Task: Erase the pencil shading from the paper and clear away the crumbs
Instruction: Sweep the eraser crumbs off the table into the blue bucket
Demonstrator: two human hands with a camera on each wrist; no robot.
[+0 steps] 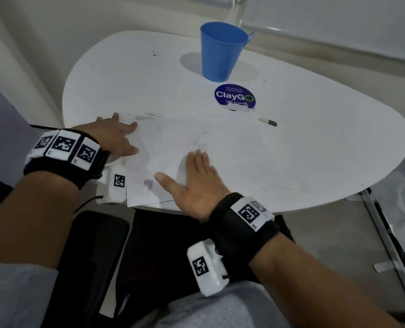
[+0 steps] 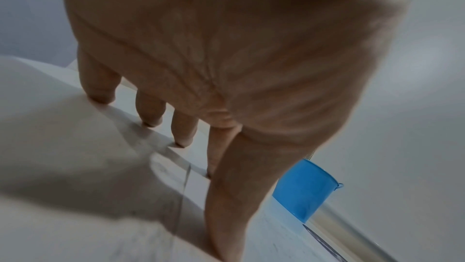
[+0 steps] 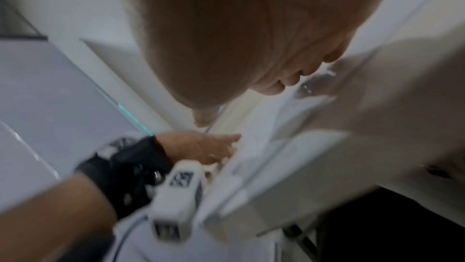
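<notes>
Paper (image 1: 196,147), flat on worktop (image 1: 315,150), thin and slide-prone we judge; our left hand (image 1: 116,138) presses its edge, right hand (image 1: 192,181) spread flat near crumbs (image 1: 200,143).

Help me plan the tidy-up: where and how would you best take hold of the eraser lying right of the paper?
Pinch the eraser across its narrow width, near the middle, coming straight down from above. It is a short stick lying flat on the table, white with a dark far-right tip, with bare table around it. The right hand, flat on the paper, is probably nearer.
</notes>
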